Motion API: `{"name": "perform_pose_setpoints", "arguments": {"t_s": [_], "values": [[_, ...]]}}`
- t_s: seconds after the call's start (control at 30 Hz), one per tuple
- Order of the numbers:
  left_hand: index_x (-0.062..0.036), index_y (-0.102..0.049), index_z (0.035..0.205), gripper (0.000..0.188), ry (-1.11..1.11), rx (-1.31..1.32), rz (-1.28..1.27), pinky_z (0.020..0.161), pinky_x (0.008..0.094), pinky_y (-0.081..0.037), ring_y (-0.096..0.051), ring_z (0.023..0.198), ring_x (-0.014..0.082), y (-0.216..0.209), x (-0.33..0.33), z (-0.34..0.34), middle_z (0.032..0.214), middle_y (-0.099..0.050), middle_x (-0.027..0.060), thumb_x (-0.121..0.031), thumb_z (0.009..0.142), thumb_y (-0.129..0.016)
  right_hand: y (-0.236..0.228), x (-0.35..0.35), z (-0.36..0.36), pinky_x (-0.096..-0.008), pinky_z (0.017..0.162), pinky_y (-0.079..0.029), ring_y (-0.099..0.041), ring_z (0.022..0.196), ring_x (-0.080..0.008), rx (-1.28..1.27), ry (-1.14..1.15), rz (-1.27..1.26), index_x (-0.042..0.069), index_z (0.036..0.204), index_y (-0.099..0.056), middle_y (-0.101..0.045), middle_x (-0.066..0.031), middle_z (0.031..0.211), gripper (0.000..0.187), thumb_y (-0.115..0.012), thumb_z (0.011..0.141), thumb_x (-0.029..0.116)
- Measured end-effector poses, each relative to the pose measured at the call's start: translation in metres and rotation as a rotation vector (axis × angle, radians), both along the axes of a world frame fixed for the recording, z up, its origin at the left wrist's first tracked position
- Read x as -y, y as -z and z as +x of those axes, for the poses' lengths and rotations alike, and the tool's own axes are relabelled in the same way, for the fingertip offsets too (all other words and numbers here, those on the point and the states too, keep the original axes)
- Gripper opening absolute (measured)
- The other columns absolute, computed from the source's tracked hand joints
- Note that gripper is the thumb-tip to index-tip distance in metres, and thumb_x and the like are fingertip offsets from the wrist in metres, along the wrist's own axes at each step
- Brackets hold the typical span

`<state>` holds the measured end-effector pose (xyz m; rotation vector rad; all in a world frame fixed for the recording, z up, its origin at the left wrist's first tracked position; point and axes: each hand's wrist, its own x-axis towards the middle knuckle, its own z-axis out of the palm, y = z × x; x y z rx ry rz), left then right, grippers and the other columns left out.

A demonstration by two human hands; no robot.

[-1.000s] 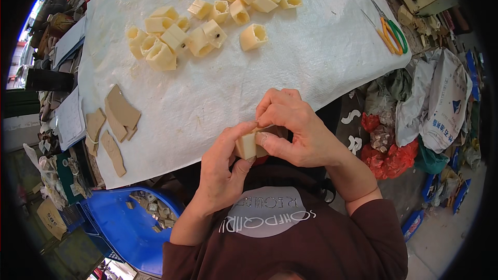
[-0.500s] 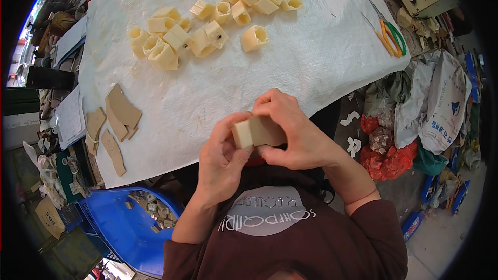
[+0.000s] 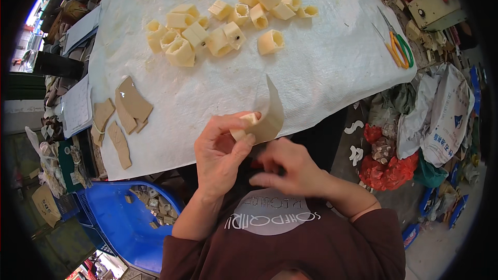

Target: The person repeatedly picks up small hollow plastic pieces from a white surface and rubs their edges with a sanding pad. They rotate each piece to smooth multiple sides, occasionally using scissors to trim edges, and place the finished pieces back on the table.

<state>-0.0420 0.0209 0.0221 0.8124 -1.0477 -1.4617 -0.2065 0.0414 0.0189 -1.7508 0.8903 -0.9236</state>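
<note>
My left hand (image 3: 220, 150) grips a small cream plastic block (image 3: 244, 126) together with a tan, curved sheet of sandpaper (image 3: 271, 114) that sticks up above the fingers, just over the table's near edge. Lower and to the right, close to my chest, my right hand (image 3: 288, 168) has its fingers loosely curled; whether it holds anything is hidden. On the far side of the white cloth (image 3: 321, 67) lies a pile of several cream hollow blocks (image 3: 223, 21).
Tan sandpaper pieces (image 3: 127, 111) lie at the cloth's left edge. Scissors with orange and green handles (image 3: 397, 46) rest at the far right. A blue bin (image 3: 124, 220) with small parts stands below left. Bags and red clutter (image 3: 415, 140) crowd the floor to the right.
Both hands were closed around the block. Now my right hand has let go and dropped toward my chest, and the sandpaper stands up free from the left hand.
</note>
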Motion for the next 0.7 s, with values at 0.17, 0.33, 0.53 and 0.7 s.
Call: {"name": "perform_pose_setpoints", "arguments": {"t_s": [0.17, 0.33, 0.53, 0.7], "values": [[-0.0026, -0.060, 0.094, 0.018, 0.054, -0.167, 0.077, 0.086, 0.0323, -0.045, -0.052, 0.104, 0.0187, -0.002, -0.006, -0.001, 0.107, -0.056, 0.0121, 0.003, 0.078, -0.064, 0.013, 0.017, 0.009, -0.0306, 0.077, -0.042, -0.050, 0.093, -0.0152, 0.893, -0.026, 0.761, 0.006, 0.116, -0.047, -0.051, -0.0047, 0.108, 0.070, -0.084, 0.061, 0.026], [-0.0036, -0.063, 0.092, 0.019, -0.005, 0.030, -0.037, 0.081, 0.0299, -0.046, -0.053, 0.095, 0.0179, 0.006, -0.010, 0.004, 0.101, -0.053, 0.0090, 0.003, 0.075, -0.068, 0.023, 0.021, 0.002, -0.0262, 0.074, -0.041, -0.047, 0.085, -0.0138, 0.911, 0.037, 0.495, 0.008, 0.089, -0.054, -0.049, -0.0088, 0.095, 0.021, -0.068, 0.080, 0.021], [-0.0030, -0.065, 0.090, 0.019, 0.067, 0.018, -0.022, 0.079, 0.0279, -0.047, -0.055, 0.092, 0.0175, 0.006, -0.014, 0.006, 0.100, -0.053, 0.0099, 0.002, 0.072, -0.071, 0.011, 0.018, 0.001, -0.0221, 0.063, -0.039, -0.046, 0.079, -0.0112, 0.694, 0.201, 0.428, 0.006, 0.084, -0.056, -0.052, -0.0072, 0.086, 0.021, -0.068, 0.080, 0.024], [-0.0033, -0.064, 0.088, 0.019, 0.083, 0.007, 0.018, 0.079, 0.0294, -0.047, -0.056, 0.092, 0.0189, 0.005, -0.017, 0.006, 0.100, -0.055, 0.0106, -0.006, 0.071, -0.073, 0.006, 0.022, -0.001, -0.0227, 0.062, -0.040, -0.047, 0.074, -0.0109, 0.625, 0.127, 0.487, 0.005, 0.086, -0.056, -0.052, -0.0065, 0.084, 0.025, -0.065, 0.082, 0.027]]}}
